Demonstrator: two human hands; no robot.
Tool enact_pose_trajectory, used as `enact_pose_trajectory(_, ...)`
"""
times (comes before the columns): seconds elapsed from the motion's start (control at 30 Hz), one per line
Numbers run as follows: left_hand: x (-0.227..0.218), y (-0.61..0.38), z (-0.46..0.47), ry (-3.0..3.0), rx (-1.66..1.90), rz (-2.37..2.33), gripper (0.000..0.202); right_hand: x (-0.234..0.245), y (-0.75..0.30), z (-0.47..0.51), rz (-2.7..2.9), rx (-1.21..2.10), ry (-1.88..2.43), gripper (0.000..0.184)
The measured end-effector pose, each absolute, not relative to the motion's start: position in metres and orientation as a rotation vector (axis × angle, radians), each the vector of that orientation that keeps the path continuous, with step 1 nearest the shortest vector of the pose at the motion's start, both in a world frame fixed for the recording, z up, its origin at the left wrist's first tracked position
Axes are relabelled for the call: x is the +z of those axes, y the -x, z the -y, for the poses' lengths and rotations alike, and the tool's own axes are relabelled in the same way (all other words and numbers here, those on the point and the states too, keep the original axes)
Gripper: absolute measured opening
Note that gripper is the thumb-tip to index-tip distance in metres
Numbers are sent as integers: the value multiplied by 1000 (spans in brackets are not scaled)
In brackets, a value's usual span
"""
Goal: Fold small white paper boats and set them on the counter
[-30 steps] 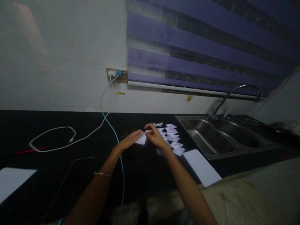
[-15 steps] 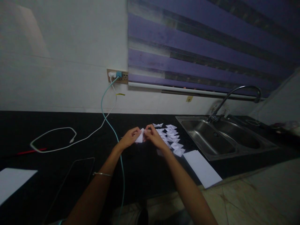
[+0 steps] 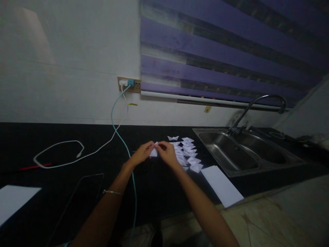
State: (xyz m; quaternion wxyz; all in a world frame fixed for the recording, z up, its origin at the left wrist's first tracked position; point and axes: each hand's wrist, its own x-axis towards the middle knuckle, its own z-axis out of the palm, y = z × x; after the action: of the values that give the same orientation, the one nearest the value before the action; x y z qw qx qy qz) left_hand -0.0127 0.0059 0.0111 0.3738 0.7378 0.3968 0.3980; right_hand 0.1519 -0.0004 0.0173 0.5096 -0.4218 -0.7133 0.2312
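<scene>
My left hand (image 3: 141, 153) and my right hand (image 3: 167, 152) meet over the black counter (image 3: 159, 185), both pinching one small folded white paper piece (image 3: 154, 152) held just above the surface. Fingers of both hands are closed on its edges. To the right of my right hand lie several small folded white paper shapes (image 3: 189, 151) in a loose cluster. A thin bracelet sits on my left wrist.
A white paper sheet (image 3: 222, 185) lies at the counter's front edge, right of my arms. A steel sink (image 3: 244, 152) with a curved tap (image 3: 259, 103) is further right. A teal cable (image 3: 123, 137) and a white cable (image 3: 61, 152) run from a wall socket (image 3: 129, 83). A dark phone (image 3: 82, 192) and another white sheet (image 3: 12, 200) lie left.
The paper piece lay flat under my fingers a second ago; both hands have lifted it and drawn closer together, folding it smaller. The view shifted slightly.
</scene>
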Motion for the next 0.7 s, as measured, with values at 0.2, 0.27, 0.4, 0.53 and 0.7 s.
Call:
enact_pose_trajectory(0.2, 11, 13, -5, -1971, 962, -1108, 39, 19, -157, -2, 1746, 638, 1015, 25)
enact_pose_trajectory(0.27, 12, 13, -4, -1982, 938, -1123, 41, 21, -158, -2, 1753, 654, 1027, 25)
enact_pose_trajectory(0.4, 15, 14, -3, -1886, 977, -1072, 44, 24, -159, -2, 1699, 717, 997, 26)
enact_pose_trajectory(0.53, 19, 14, -1, -1771, 1028, -963, 40, 26, -161, -4, 1599, 806, 967, 27)
enact_pose_trajectory(0.7, 24, 13, 3, -1697, 951, -871, 38, 24, -161, -7, 1577, 710, 958, 24)
